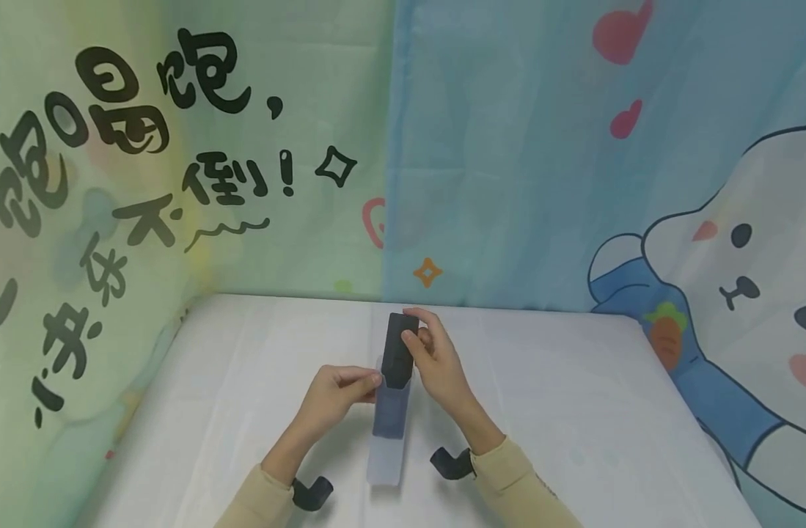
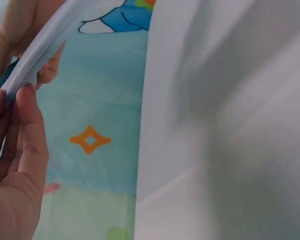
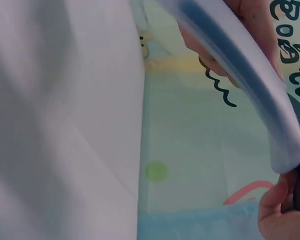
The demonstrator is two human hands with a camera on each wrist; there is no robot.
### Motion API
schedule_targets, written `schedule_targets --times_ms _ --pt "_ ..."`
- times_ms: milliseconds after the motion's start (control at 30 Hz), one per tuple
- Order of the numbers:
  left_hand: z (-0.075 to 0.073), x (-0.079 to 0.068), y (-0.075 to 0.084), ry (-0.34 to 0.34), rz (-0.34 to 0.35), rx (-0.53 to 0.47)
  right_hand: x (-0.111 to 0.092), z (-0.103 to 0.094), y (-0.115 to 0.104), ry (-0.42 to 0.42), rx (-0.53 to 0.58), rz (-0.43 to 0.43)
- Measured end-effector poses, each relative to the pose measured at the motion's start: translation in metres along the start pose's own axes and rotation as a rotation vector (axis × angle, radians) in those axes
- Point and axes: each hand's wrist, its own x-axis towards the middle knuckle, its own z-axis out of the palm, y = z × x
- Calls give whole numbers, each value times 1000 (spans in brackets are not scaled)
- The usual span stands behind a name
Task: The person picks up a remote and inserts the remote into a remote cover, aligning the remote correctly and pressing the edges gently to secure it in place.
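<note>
A slim black case (image 1: 396, 352) is held upright above the table, its lower end meeting a long, translucent bluish-white plastic sleeve (image 1: 386, 462). My right hand (image 1: 438, 359) grips the case near its top, thumb on the front. On the other side, my left hand (image 1: 342, 390) pinches the sleeve's upper edge between thumb and fingers. A darker blue patch shows in the sleeve's middle. Seen edge-on in the right wrist view, the sleeve (image 3: 250, 75) curves down to a rounded end beside the right hand (image 3: 285, 217). In the left wrist view, the left thumb (image 2: 30, 120) presses against its edge.
A white cloth covers the table (image 1: 264, 345). Printed curtains (image 1: 495, 220) stand behind and at the sides, with black lettering on the left and a cartoon animal on the right. Black curved camera mounts (image 1: 313, 494) sit at both wrists.
</note>
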Motion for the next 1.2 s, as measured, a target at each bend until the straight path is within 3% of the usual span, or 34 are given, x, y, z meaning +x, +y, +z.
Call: schedule_targets --times_ms 200,500,667,833,967,1067,1200 --pt "3 -1 2 39 21 0 5 -3 -8 -69 -67 -82" --pt "7 -4 8 89 152 62 9 -10 -14 -201 -62 -51" --pt "9 -2 14 145 176 38 11 -12 -17 -239 -35 -50" --pt "9 1 19 184 155 -16 11 -11 -19 -257 -7 -34" --pt "10 2 18 183 69 -57 7 -10 -17 -251 -5 -9" --pt "12 1 14 173 -3 -57 3 -9 -12 -205 -34 8" --pt "15 1 9 141 -40 -59 -1 -8 -6 -113 -59 9"
